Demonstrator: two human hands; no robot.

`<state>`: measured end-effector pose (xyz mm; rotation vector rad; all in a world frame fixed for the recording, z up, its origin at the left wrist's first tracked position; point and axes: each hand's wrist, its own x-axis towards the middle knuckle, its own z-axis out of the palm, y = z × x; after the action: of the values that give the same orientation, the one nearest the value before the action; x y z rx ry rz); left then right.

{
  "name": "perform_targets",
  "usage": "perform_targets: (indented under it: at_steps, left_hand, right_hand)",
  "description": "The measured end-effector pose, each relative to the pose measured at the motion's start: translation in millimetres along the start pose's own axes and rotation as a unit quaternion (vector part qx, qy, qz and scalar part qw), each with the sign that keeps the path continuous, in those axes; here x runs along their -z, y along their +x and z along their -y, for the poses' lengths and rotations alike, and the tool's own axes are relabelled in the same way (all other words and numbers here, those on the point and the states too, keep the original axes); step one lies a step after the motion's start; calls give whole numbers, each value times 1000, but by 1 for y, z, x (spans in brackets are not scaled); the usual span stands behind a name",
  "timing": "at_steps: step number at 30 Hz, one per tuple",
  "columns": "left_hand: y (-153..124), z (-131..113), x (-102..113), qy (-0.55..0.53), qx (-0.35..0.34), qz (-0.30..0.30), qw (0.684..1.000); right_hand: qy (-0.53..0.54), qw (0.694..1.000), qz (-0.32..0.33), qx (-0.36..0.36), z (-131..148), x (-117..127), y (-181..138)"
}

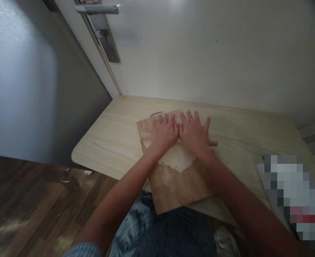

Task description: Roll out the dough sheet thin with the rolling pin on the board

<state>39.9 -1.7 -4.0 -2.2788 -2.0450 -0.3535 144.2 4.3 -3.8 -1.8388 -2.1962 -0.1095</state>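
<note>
A flat sheet of pale dough (176, 160) with a ragged edge lies on a wooden cutting board (180, 189). Across its upper part runs a wooden rolling pin, mostly hidden under my hands; one handle of the rolling pin (213, 143) sticks out to the right. My left hand (164, 132) presses palm down over the pin with its fingers stretched forward. Beside it, thumbs meeting, my right hand (194, 132) also lies palm down on the pin, fingers spread. Some flour seems to dust the board below the dough.
The board rests at an angle on a light wooden table (101, 134), overhanging its front edge near my legs. A white door (200, 53) with a metal handle (98, 9) stands right behind. Scraps lie on the brown floor (39, 207); a blurred-out item is at right.
</note>
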Motion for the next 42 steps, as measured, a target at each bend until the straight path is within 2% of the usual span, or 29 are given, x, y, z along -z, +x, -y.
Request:
perform_targets:
  at_steps: [3,7,10,14,19,23,26,30,34,37,42]
  left_hand:
    - [31,4,-4,-23,-7,3,1000]
    - [59,7,-7,-39,-37,-3,999]
    - [71,7,-9,-38,-38,17,998]
    - [72,7,-10,-44,-25,30,998]
    - [55,6,-8,-39,8,23,999]
    - [30,6,-1,1,-18,15,1000]
    - [6,5,2,15,-20,-9,1000]
    - [-21,5,3,32,-21,-44,998]
    - [-37,5,3,40,-29,-50,998]
    - [-44,5,3,37,-31,-64,997]
    - [-45,4,1,17,-29,-74,997]
  right_hand:
    - [2,1000,18,-20,-4,-4,29]
    - [-7,1000,-3,-29,-5,-9,56]
    - [-11,999,-16,-33,-6,-12,66]
    - [-12,999,-48,-23,-6,-14,66]
    - [-14,999,-48,-6,-2,-9,52]
    - [0,1000,-8,-16,3,-3,29]
    - [-10,1000,3,5,8,1,3]
    - [-11,999,-21,49,14,5,-38]
    - [17,997,-45,63,18,6,-70]
    - [44,996,-31,64,18,8,-75]
    - [49,997,-24,51,18,11,-66]
